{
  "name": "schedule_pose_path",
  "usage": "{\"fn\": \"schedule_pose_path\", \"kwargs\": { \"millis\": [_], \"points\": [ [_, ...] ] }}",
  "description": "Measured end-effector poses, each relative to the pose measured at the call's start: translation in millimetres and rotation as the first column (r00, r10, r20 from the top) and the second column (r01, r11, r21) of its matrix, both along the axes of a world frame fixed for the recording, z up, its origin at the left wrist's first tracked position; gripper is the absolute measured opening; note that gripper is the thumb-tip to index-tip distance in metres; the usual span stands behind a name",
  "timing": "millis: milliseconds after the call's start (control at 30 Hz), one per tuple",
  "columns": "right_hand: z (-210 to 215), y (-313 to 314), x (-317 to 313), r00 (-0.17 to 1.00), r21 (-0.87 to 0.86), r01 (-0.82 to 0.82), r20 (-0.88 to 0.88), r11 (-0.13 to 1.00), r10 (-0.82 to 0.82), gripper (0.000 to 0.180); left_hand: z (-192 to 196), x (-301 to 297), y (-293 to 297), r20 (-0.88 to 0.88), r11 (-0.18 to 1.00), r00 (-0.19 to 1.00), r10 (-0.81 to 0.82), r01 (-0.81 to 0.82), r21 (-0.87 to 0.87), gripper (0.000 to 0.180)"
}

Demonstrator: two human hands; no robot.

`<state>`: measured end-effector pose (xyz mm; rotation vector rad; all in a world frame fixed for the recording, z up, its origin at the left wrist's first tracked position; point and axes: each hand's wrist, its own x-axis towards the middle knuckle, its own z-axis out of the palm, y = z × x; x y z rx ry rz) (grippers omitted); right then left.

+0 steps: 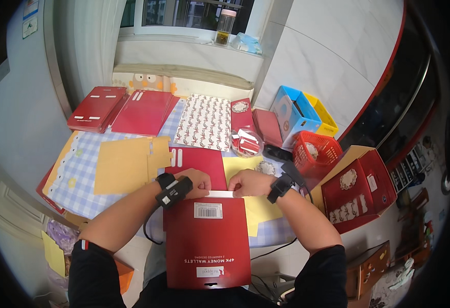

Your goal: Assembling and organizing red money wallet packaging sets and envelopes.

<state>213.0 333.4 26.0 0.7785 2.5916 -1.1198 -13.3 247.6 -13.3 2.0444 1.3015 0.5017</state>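
A flat red card pack (208,244) with a barcode label and a white sticker lies toward me over the table's near edge. Along its far edge runs a white strip (220,194). My left hand (199,181) is closed on the left end of that edge, and my right hand (249,183) pinches the right end. Fingertips of both hands are partly hidden. Just beyond them lies a red card sheet (202,160) with white slots. Yellow paper (238,167) shows under my right hand, with a round patterned cutout (265,168) beside it.
Stacked red cards (97,108), patterned white sheets (203,120) and yellow envelopes (122,164) cover the checked tablecloth (78,174). A clear tub (246,142), red basket (312,151) and blue box (293,113) stand right. An open carton (358,187) of red packs sits far right.
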Motion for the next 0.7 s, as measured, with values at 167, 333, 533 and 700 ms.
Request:
{"fn": "schedule_pose_path", "kwargs": {
  "millis": [167,333,533,700],
  "points": [
    [5,-15,-9,0.986,0.279,-0.162,0.088,0.946,0.143,0.013,2,0,-3,-0.07,0.995,0.994,-0.089,0.091,0.04,0.017],
    [4,-37,-18,0.963,0.51,-0.269,0.164,0.817,0.215,0.012,7,6,0,-0.172,0.986,0.971,-0.165,0.167,-0.006,0.021],
    [-7,-42,-16,0.961,0.467,-0.237,-0.017,0.852,0.277,0.013,-7,18,-12,-0.333,0.957,0.932,-0.141,0.215,0.196,0.015],
    [-18,-67,-8,0.94,0.782,-0.214,0.002,0.585,0.342,0.008,-9,13,-31,-0.369,0.898,0.928,-0.048,0.202,0.39,0.014]
  ]
}}
